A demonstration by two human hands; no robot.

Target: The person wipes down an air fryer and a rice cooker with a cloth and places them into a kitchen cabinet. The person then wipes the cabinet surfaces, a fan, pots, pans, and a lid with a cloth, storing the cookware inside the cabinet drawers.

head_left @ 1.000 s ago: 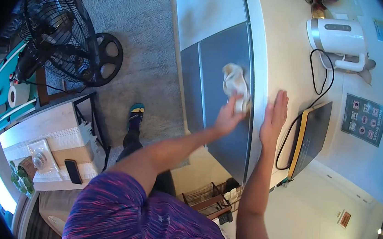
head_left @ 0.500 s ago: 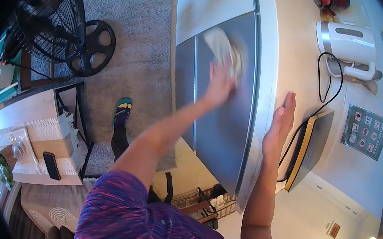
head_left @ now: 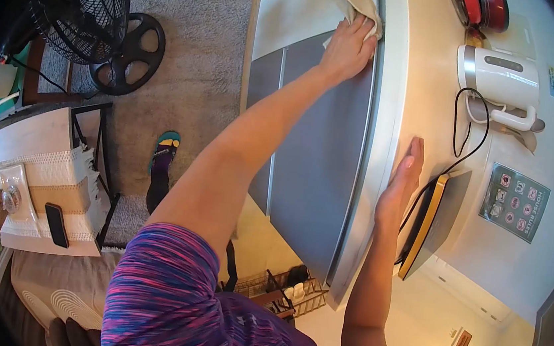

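Note:
My left hand [head_left: 350, 50] is pressed over a cream cloth [head_left: 360, 2], its fingers bunching the fabric against the cabinet front. Underneath lies the upper end of a grey drawer panel [head_left: 319, 150], where it meets a white panel [head_left: 313, 6]. Part of the cloth sticks out beyond my fingertips. On the pale countertop [head_left: 425, 87], my right hand [head_left: 399, 188] rests near the edge with fingers stretched out and nothing held. A black cord [head_left: 452, 164] runs close beside that hand.
A white electric kettle [head_left: 500, 74] and a dark yellow-edged board [head_left: 429, 221] stand on the counter near a house-rules sign [head_left: 514, 202]. Across the carpet are a black fan [head_left: 83, 7] and a small table [head_left: 24, 132] bearing a phone [head_left: 56, 225]. A wire basket [head_left: 308, 296] sits low nearby.
My left hand has slid the cloth up the picture along the grey panel to its upper end. My right hand stays on the countertop. The view has shifted slightly.

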